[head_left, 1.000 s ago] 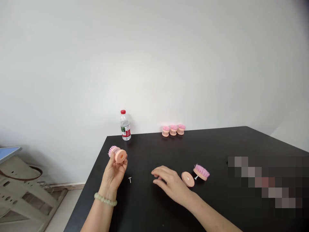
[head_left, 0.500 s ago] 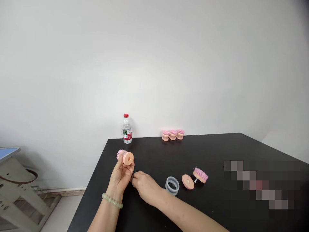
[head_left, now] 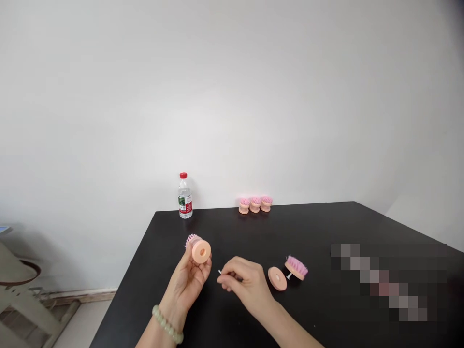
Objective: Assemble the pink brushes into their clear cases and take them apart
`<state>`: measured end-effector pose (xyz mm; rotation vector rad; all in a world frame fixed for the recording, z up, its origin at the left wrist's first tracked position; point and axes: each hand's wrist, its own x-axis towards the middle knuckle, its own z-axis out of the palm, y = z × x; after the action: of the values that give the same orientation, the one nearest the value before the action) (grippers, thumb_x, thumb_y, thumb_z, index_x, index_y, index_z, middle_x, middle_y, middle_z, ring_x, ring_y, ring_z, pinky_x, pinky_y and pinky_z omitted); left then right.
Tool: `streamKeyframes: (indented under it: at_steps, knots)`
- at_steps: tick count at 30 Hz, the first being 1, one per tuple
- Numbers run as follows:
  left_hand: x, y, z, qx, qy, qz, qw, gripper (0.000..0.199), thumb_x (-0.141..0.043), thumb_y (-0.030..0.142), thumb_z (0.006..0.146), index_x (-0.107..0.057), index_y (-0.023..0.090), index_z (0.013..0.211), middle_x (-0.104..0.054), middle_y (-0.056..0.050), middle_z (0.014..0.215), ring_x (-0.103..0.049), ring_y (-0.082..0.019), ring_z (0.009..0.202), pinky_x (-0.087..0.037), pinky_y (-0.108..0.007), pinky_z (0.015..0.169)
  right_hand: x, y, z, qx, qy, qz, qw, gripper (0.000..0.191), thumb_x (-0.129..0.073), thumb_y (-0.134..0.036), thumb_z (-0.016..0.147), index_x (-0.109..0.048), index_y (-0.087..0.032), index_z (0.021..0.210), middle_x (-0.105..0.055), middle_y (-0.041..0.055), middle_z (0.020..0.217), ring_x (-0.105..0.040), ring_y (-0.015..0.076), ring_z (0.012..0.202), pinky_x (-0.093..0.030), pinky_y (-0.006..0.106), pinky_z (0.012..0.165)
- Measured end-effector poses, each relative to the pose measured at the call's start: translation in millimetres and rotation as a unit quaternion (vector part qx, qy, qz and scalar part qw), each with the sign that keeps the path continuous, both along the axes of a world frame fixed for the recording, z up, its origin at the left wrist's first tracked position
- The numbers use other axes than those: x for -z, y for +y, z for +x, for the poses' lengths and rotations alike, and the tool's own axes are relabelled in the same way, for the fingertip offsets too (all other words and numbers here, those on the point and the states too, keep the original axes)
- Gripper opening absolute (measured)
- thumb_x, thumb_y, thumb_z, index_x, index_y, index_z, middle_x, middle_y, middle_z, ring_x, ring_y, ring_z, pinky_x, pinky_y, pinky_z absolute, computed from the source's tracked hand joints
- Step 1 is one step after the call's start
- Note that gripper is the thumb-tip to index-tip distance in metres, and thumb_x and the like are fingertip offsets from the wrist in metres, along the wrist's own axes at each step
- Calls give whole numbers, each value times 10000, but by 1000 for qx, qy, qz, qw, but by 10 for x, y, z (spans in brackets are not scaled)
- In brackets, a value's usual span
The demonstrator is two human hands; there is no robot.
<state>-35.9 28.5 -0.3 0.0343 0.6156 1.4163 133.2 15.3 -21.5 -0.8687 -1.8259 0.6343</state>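
My left hand (head_left: 192, 280), with a beaded bracelet on the wrist, is closed on a round brush (head_left: 200, 251) with pink bristles. The brush lies tilted, its peach base and the hole in it facing me. To the right of it, my right hand (head_left: 241, 280) pinches a small white pin (head_left: 219, 271) whose tip pokes out from the fingers. Just beyond that hand lie a peach disc (head_left: 277, 279) with a pale centre and a bristle head (head_left: 296, 268) with a white stem. The grey ring is hidden, apparently behind my right hand.
Three finished-looking pink brushes (head_left: 255, 205) stand in a row by the wall. A water bottle (head_left: 185, 198) with a red cap is at the back left corner of the black table (head_left: 308, 227). A pixelated patch covers the right side.
My right hand has risen from the table and turned, now showing a white pin in its fingers. My left hand with the brush has shifted slightly right and down as the view moved.
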Motion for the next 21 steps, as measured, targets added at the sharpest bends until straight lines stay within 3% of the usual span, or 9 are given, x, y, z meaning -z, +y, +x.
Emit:
streamKeyframes:
  at_steps: [3, 6, 11, 16, 21]
  knots:
    - [18, -56, 96, 33, 11, -18, 999, 167, -531, 233, 974, -654, 123, 1005, -716, -73, 879, -715, -171, 734, -610, -296, 662, -46, -28, 86, -12, 106, 16, 994, 128, -731, -162, 829, -693, -190, 710, -635, -17, 694, -638, 108, 496, -525, 196, 476]
    - [45, -113, 184, 70, 14, -19, 997, 203, -515, 263, 979, -647, 109, 975, -700, -77, 843, -699, -161, 706, -597, -275, 642, -107, -59, 125, -24, 93, 69, 993, 105, -757, -133, 813, -750, -206, 738, -678, -3, 702, -663, 124, 575, -554, 207, 557]
    - [25, -201, 273, 139, 23, 30, 990, 286, -476, 316, 985, -658, 107, 915, -678, -81, 770, -657, -173, 614, -584, -329, 594, -139, -91, 134, -61, 93, 57, 992, 206, -655, -60, 865, -786, -217, 847, -717, 22, 803, -686, 116, 609, -579, 194, 583]
    - [-21, -238, 318, 122, 33, -15, 992, 230, -486, 242, 991, -661, 94, 974, -703, -90, 867, -699, -154, 704, -606, -291, 671, -132, -92, 146, -33, 50, 119, 991, 264, -576, -52, 902, -783, -214, 922, -685, 43, 820, -665, 130, 658, -555, 222, 581]
    - [-17, -242, 335, 135, 28, -30, 990, 223, -495, 253, 993, -651, 97, 1021, -715, -94, 909, -715, -142, 722, -615, -280, 698, -110, -78, 153, -5, 52, 69, 996, 243, -593, -77, 897, -778, -233, 921, -650, 29, 829, -627, 123, 657, -534, 237, 594]
